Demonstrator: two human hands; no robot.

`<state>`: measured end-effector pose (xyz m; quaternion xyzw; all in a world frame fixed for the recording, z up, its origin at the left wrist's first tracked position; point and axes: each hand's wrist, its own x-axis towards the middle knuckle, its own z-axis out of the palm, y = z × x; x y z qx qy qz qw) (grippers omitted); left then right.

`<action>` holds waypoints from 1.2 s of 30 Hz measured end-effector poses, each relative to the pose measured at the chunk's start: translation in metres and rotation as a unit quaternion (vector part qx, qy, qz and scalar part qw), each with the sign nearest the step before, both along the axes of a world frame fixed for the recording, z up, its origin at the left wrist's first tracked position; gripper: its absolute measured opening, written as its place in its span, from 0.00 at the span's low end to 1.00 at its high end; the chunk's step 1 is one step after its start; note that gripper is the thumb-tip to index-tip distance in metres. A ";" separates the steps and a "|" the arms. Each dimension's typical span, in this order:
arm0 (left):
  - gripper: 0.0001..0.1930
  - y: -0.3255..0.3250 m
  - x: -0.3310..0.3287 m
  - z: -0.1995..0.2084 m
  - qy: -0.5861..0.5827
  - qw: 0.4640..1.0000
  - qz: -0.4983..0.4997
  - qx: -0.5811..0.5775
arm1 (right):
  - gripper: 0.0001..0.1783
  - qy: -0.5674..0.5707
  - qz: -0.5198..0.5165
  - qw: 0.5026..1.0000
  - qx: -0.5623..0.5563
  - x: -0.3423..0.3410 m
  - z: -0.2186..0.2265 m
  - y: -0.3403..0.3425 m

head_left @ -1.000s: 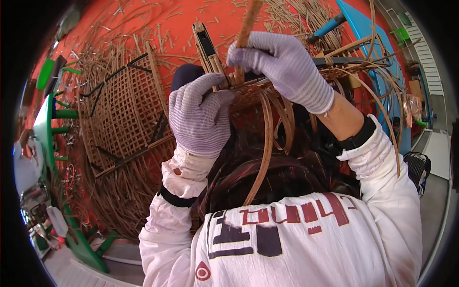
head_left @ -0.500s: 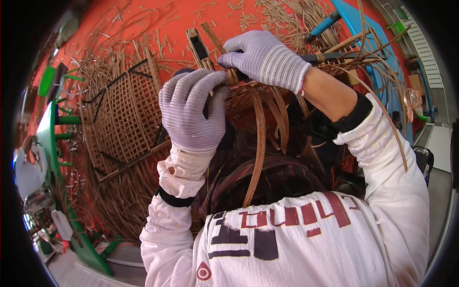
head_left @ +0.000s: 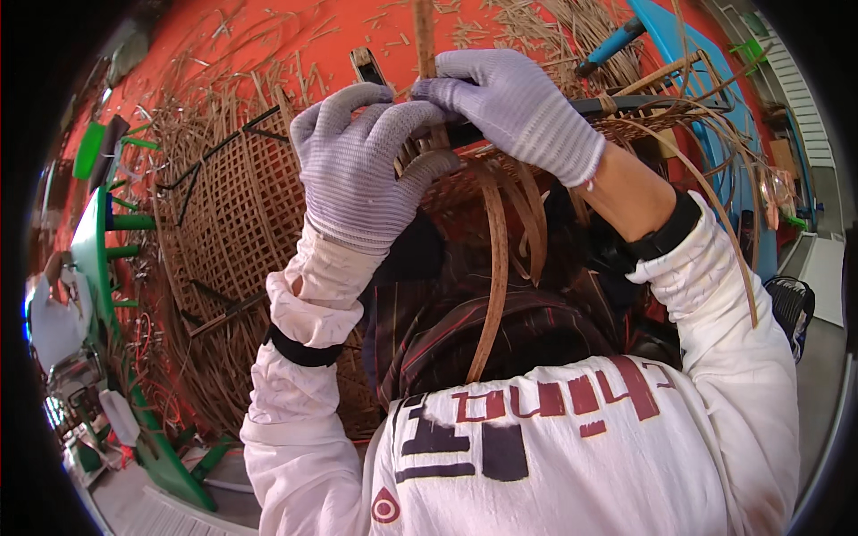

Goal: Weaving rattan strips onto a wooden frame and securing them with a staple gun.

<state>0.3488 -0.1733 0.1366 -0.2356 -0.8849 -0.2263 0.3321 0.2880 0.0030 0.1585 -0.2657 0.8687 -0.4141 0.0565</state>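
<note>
Both my hands wear pale lavender, ribbed knit gloves and meet at the edge of a woven cane panel (head_left: 465,172). A black frame bar (head_left: 585,109) runs along that edge. My left hand (head_left: 362,170) grips the bar's left part, fingers over the top and thumb below. Beside it, my right hand (head_left: 514,107) pinches a flat brown cane strip (head_left: 424,36), whose free end stands up above the fingers. The fingertips partly hide the wrapping on the bar. A long loose cane strip (head_left: 497,277) hangs from the panel toward my lap.
Another woven panel with black bars (head_left: 241,196) lies at left on the red floor (head_left: 295,36). Cut cane pieces (head_left: 563,36) are scattered beyond my hands. A green stool (head_left: 92,241) stands at left, a blue one (head_left: 666,45) at upper right. Cane ends (head_left: 715,116) stick out at right.
The strip's free end has swung from leaning left to nearly upright. My right hand has shifted slightly right; my left fingers have moved up and over the bar.
</note>
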 end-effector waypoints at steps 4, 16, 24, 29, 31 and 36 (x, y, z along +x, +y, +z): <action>0.18 -0.005 -0.005 -0.002 -0.071 0.992 -0.087 0.048 | 0.14 -0.011 0.000 0.997 -0.075 0.007 -0.004 0.007; 0.19 -0.006 -0.008 -0.006 -0.097 0.985 -0.106 0.095 | 0.14 0.030 0.019 0.992 -0.123 0.007 -0.010 0.013; 0.16 -0.008 -0.005 -0.009 -0.094 0.986 -0.097 0.096 | 0.12 -0.012 -0.007 0.984 -0.177 0.015 -0.008 0.012; 0.15 -0.003 0.003 -0.010 -0.020 0.995 -0.051 0.085 | 0.13 -0.070 -0.017 0.991 -0.110 0.000 0.007 0.001; 0.15 -0.001 0.011 -0.004 0.026 0.997 0.031 0.066 | 0.17 -0.109 -0.012 0.994 0.003 -0.009 0.008 -0.003; 0.12 -0.011 0.005 -0.009 0.072 0.995 0.008 0.065 | 0.18 -0.030 0.049 0.983 0.174 -0.023 0.005 -0.012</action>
